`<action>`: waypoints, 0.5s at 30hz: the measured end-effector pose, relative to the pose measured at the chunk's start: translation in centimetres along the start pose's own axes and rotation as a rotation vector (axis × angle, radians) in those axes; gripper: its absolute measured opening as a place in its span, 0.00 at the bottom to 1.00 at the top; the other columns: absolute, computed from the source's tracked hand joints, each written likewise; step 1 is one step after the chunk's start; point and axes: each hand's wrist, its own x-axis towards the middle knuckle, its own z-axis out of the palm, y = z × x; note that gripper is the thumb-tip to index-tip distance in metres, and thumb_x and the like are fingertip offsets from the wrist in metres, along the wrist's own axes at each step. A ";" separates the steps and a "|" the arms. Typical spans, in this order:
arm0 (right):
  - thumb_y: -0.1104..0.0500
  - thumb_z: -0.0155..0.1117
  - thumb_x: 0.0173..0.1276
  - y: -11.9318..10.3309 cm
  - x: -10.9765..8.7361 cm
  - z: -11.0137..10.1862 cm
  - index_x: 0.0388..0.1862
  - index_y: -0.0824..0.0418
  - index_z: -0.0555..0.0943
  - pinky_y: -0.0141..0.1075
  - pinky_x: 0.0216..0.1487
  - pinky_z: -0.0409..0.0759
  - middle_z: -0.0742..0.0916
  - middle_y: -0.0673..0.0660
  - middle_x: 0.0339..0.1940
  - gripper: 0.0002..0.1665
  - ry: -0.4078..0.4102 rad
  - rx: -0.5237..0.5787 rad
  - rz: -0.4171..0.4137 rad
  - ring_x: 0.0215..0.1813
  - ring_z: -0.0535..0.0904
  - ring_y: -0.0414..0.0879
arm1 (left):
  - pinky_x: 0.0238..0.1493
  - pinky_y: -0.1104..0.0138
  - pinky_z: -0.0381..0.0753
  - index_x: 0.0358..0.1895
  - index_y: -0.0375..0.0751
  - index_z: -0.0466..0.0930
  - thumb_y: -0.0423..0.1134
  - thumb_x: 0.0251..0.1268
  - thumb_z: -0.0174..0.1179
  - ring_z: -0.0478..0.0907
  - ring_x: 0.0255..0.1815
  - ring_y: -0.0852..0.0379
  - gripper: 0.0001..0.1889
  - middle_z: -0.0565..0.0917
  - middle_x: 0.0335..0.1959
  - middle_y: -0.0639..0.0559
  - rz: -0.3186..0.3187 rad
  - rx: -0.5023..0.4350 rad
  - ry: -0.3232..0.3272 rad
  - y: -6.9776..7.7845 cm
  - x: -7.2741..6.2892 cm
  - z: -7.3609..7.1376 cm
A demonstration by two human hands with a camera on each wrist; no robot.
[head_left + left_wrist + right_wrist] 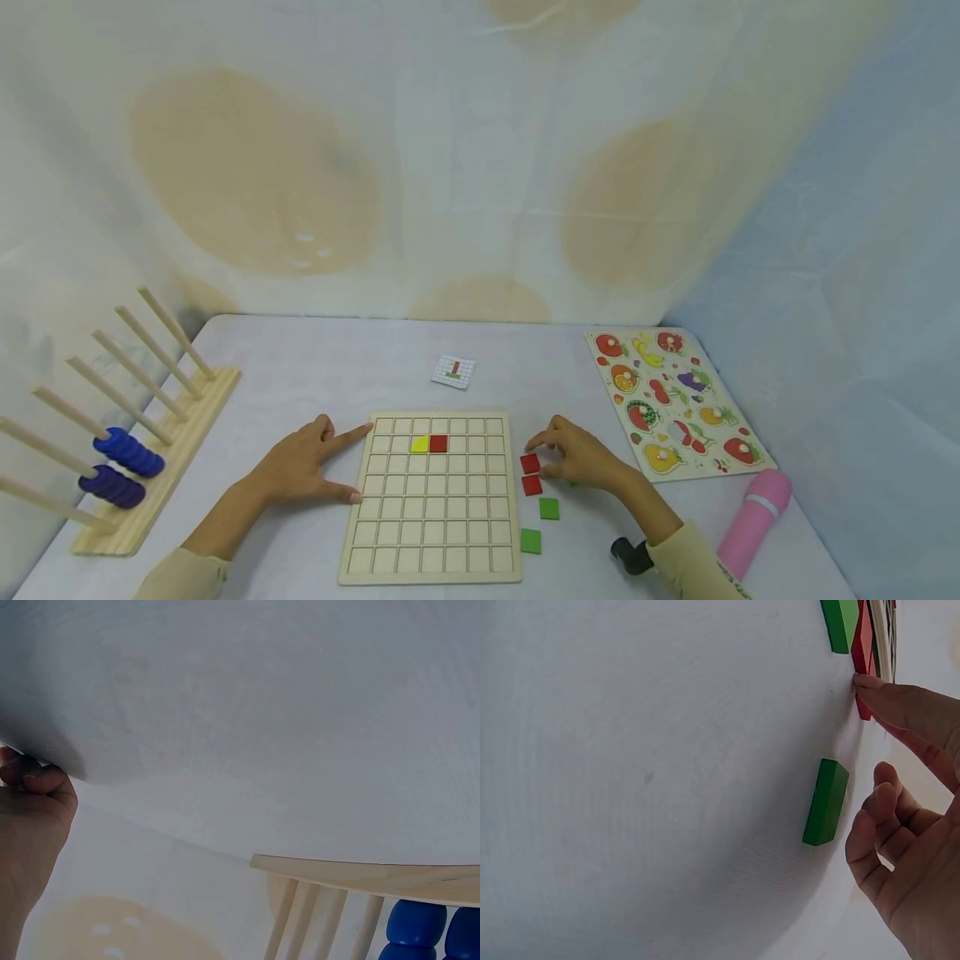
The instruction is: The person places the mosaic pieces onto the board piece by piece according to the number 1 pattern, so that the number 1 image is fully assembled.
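A wooden grid board [435, 508] lies flat in the head view, with a yellow piece [419, 444] and a red square tile [438, 444] side by side in an upper row. Against the board's left edge my left hand [303, 462] rests its extended thumb and index finger. My right hand [581, 454] is beside two red tiles, an upper red tile [530, 463] and a lower red tile [532, 485]. Thumb and index finger are spread around the upper one, the thumb touching red in the right wrist view. Another green tile [826, 802] lies below that hand.
Two green tiles [549, 508] lie right of the board. Behind it sits a small pattern card [453, 372]. A wooden peg rack [180, 450] with blue and purple beads stands left. At right are a fruit puzzle board [667, 400], a pink cylinder [756, 521] and a black object [632, 556].
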 end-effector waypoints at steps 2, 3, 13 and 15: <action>0.61 0.76 0.57 0.0 0.0 0.1 0.46 0.50 0.88 0.32 0.35 0.70 0.75 0.49 0.36 0.16 0.008 -0.003 -0.003 0.38 0.69 0.44 | 0.29 0.71 0.59 0.73 0.67 0.67 0.84 0.35 0.60 0.57 0.30 0.62 0.54 0.61 0.34 0.57 -0.001 0.004 0.004 0.0 0.0 0.0; 0.61 0.76 0.57 0.1 -0.1 0.1 0.45 0.51 0.88 0.31 0.36 0.70 0.75 0.48 0.35 0.15 0.012 -0.003 -0.005 0.38 0.69 0.43 | 0.29 0.71 0.59 0.73 0.67 0.67 0.84 0.35 0.60 0.57 0.30 0.62 0.54 0.61 0.34 0.57 0.000 0.005 0.005 0.0 0.0 -0.1; 0.61 0.76 0.56 -0.2 -0.5 0.4 0.37 0.55 0.86 0.29 0.37 0.71 0.75 0.48 0.35 0.10 0.086 -0.048 -0.093 0.37 0.71 0.42 | 0.29 0.71 0.59 0.73 0.67 0.67 0.84 0.35 0.60 0.58 0.30 0.62 0.54 0.62 0.34 0.57 0.000 0.005 0.007 0.0 0.0 0.0; 0.60 0.76 0.57 -0.3 -0.4 0.4 0.37 0.53 0.85 0.29 0.37 0.71 0.75 0.48 0.35 0.10 0.095 -0.053 -0.083 0.37 0.71 0.42 | 0.29 0.71 0.59 0.73 0.67 0.67 0.84 0.36 0.60 0.58 0.30 0.62 0.54 0.62 0.34 0.57 0.004 0.008 0.008 0.0 -0.1 0.0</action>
